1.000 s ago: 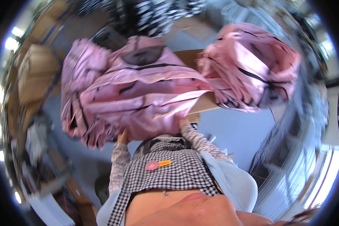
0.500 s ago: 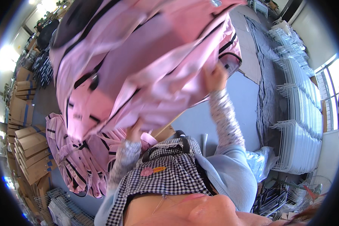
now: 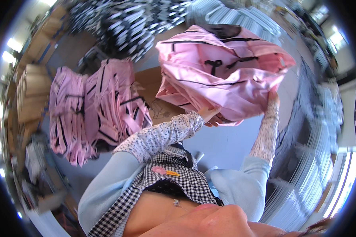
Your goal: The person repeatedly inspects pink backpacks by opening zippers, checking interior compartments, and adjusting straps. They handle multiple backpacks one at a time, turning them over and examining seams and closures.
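Gripping pink garment (image 3: 221,75) w/ both hands.

Pale blue sleeves (image 3: 106,185) over floral cuffs (image 3: 162,136) (checked gingham apron (image 3: 174,187)).

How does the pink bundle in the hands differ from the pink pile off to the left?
The held pink bundle is lifted off the surface, gripped underneath by the left hand and at its edge by the right hand; the pink pile lies untouched. The held bundle is bunched and rounded, while the pile is spread out in layers. Both are pink fabric with black trim.
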Motion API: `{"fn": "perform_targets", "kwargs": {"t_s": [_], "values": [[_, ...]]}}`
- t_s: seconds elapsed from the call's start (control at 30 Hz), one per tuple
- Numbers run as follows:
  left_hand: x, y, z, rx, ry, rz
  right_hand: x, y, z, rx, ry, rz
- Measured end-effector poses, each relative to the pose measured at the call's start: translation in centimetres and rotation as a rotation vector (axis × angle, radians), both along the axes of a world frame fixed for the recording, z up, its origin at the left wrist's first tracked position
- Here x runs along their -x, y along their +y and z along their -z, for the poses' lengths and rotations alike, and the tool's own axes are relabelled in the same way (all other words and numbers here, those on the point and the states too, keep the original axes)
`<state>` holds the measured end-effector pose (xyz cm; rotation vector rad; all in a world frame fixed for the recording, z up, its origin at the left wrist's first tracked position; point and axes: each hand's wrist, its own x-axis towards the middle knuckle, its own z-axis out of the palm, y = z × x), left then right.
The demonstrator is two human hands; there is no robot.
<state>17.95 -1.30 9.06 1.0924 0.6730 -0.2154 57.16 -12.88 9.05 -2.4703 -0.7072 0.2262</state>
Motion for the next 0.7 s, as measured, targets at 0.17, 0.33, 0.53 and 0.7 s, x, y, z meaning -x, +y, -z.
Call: {"fn": "perform_targets", "kwargs": {"t_s": [0.17, 0.33, 0.53, 0.7], "values": [[9.2, 0.5, 4.8, -0.093, 0.009, -0.123, 0.5, 0.6, -2.0, -0.089, -0.274, -0.119], [23.6, 0.0, 9.1, -0.235, 0.154, -0.564, 13.5, 1.5, -11.8, -0.56, -0.833, -0.203], [40.2, 3.4, 11.6, -0.6, 0.405, -1.016, 33.9, 8.2, -8.0, -1.141, -0.383, -1.007], [49.1, 10.5, 12.4, -0.983, 0.724, -1.015, 53.7, 17.7, -3.8, -0.669, 0.468, -1.058]]}}
